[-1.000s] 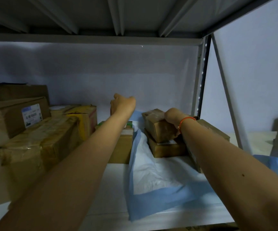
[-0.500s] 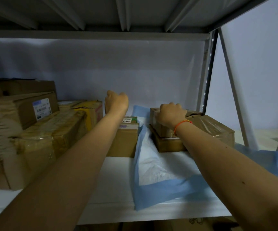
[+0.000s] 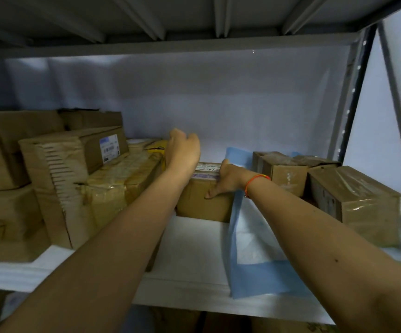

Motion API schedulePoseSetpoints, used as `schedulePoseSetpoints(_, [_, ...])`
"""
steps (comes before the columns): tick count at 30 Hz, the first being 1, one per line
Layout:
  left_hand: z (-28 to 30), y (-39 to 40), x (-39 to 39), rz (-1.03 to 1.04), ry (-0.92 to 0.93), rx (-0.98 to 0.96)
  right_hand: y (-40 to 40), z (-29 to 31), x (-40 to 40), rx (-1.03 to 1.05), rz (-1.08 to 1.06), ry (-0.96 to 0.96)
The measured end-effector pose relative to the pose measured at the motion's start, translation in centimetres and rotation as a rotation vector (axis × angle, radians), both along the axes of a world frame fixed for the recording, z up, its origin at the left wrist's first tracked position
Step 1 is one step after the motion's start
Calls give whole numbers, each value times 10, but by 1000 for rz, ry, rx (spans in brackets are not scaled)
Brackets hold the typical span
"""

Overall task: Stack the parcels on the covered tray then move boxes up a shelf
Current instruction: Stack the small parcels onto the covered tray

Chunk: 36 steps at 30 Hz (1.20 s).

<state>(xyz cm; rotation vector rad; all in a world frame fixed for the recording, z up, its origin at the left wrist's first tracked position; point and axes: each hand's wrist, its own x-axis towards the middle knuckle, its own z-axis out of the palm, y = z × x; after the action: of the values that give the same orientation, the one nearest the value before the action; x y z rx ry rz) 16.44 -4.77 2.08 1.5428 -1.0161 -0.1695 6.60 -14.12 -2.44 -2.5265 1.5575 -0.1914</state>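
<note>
1. Spanning the view, the shelf (image 3: 194,258) carries cartons at left and a blue cover (image 3: 250,267) at right.
2. Between them sits the labelled parcel (image 3: 201,203), just left of the cover's edge.
3. Right hand (image 3: 225,179) holds its right corner, thumb on the front face; the left hand (image 3: 182,150) hangs loosely curled behind it (holding nothing visible), so the parcel must go rightward.

Left hand (image 3: 182,150) fingers hidden behind the labelled parcel (image 3: 204,198); label unreadable.
</note>
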Motion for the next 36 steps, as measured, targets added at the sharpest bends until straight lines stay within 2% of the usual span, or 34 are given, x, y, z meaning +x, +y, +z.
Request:
schedulePoseSetpoints(7, [-5, 0, -13, -17, -29, -22, 11, 7, 1, 38, -22, 1])
schedulePoseSetpoints(10, [-3, 0, -20, 0, -35, -47, 20, 12, 2, -22, -27, -39])
schedulePoseSetpoints(17, [7, 4, -36, 109, -31, -238, 51, 52, -25, 40, 2, -409])
schedulePoseSetpoints(20, [8, 4, -44, 127, -21, -283, 62, 66, -40, 74, -32, -490])
schedulePoseSetpoints(29, [9, 11, -75, 85, -20, -279, 102, 87, -90, 158, -256, -411])
schedulePoseSetpoints(36, [2, 14, -84, -38, 37, -251, 133, 92, -118, 131, -408, -464])
